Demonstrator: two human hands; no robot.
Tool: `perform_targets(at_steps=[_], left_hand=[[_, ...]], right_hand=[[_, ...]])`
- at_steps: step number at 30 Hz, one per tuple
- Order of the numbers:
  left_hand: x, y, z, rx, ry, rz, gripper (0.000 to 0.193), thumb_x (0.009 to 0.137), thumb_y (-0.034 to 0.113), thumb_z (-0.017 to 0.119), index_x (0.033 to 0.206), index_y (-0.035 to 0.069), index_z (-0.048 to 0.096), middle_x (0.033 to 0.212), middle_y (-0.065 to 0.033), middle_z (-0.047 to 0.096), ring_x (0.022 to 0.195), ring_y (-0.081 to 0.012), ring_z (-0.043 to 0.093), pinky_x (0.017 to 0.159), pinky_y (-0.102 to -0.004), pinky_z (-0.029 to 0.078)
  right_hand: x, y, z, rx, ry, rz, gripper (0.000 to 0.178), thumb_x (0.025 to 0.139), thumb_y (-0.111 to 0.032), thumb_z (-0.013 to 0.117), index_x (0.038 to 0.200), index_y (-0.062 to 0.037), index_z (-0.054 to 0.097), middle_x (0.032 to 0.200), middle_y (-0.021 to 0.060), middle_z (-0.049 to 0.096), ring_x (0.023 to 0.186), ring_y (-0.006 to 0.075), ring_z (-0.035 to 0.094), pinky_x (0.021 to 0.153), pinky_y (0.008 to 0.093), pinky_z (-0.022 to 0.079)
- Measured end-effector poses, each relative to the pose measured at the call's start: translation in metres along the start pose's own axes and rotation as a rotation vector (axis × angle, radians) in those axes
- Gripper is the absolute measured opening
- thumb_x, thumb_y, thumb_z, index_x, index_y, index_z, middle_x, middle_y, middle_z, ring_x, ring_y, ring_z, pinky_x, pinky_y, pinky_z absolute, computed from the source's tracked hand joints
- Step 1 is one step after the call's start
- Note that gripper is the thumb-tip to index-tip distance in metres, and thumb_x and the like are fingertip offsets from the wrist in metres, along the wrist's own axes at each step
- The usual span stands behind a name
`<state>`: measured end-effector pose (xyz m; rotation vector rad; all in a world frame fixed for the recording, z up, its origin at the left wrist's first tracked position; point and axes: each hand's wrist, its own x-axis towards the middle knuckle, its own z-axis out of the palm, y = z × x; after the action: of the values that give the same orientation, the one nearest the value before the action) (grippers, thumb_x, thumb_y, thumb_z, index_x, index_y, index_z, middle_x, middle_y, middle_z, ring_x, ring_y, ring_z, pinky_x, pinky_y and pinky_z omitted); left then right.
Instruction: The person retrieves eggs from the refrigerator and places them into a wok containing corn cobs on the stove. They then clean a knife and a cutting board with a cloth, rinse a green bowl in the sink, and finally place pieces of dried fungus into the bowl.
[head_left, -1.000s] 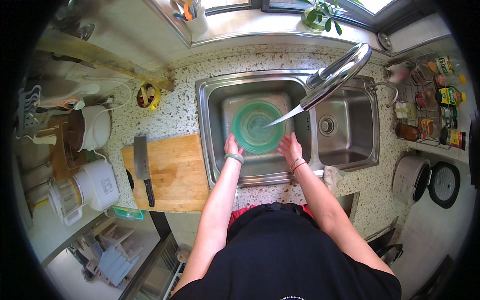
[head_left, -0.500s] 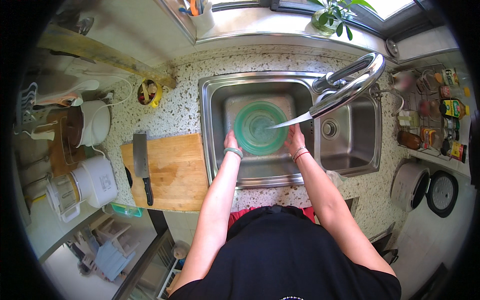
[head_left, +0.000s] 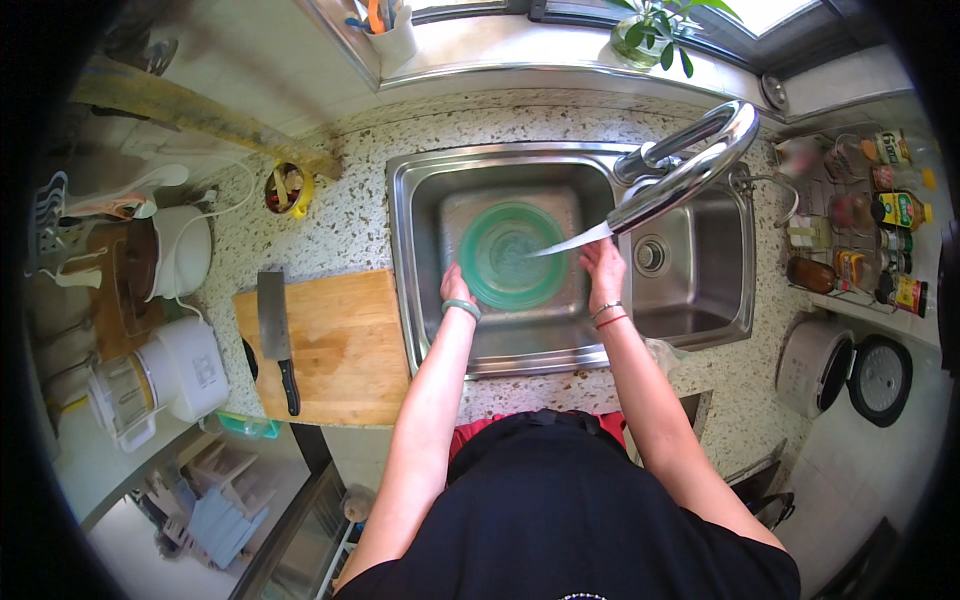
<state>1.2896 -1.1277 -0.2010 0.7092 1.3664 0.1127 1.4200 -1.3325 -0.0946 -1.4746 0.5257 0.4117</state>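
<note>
A round green plastic basin (head_left: pixel 477 268) sits in the larger left bowl of the steel sink (head_left: pixel 560 356). Water runs into it in a stream (head_left: pixel 570 243) from the chrome faucet (head_left: pixel 668 195) and ripples inside. My left hand (head_left: pixel 457 285), with a green bangle at the wrist, holds the basin's left edge; part of its fingers is hidden against the rim. Apart from the basin, my right hand (head_left: pixel 604 268) is raised beside the stream, open and holding nothing, its fingers loosely bent.
On the left counter lies a wooden cutting board (head_left: pixel 340 340) with a cleaver (head_left: pixel 273 315) on it. Behind it stands a yellow cup (head_left: pixel 300 205). A wire rack of condiment bottles (head_left: pixel 850 230) and an open-lidded rice cooker (head_left: pixel 815 368) are at the right.
My right hand has let go of the basin's right side and moved right and up toward the faucet outlet. My left hand stays at the basin's left edge.
</note>
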Motion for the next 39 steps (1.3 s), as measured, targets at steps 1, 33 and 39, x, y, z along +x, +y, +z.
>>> perform_targets(at_steps=[1,33,39], left_hand=[[0.005,-0.006,-0.003,0.018,0.016,0.021,0.05,0.09,0.041,0.053,0.136,0.023,0.045,0.139,-0.0009,0.047,0.13,-0.0203,0.038,0.1,-0.0572,0.024],[-0.035,0.001,0.002,-0.097,0.043,0.147,0.043,0.094,0.029,0.049,0.136,0.019,0.046,0.14,-0.0103,0.045,0.133,-0.0248,0.038,0.103,-0.0471,0.027],[-0.039,0.001,0.004,-0.085,0.046,0.13,0.044,0.094,0.03,0.05,0.136,0.018,0.046,0.141,-0.0107,0.044,0.133,-0.0262,0.038,0.103,-0.048,0.027]], right_hand=[[0.0,-0.014,-0.004,0.054,0.022,-0.051,0.042,0.1,-0.035,0.041,0.121,-0.0014,0.057,0.113,0.0103,0.065,0.107,0.0192,0.06,0.083,0.0329,0.049],[0.168,-0.122,-0.041,-0.599,0.429,-0.685,0.025,0.091,-0.027,0.052,0.097,-0.0053,0.061,0.091,0.0192,0.067,0.089,0.037,0.064,0.079,0.0425,0.049],[0.167,-0.125,-0.044,-0.599,0.417,-0.656,0.024,0.091,-0.026,0.052,0.097,-0.0053,0.061,0.091,0.0194,0.067,0.089,0.0374,0.064,0.078,0.0435,0.049]])
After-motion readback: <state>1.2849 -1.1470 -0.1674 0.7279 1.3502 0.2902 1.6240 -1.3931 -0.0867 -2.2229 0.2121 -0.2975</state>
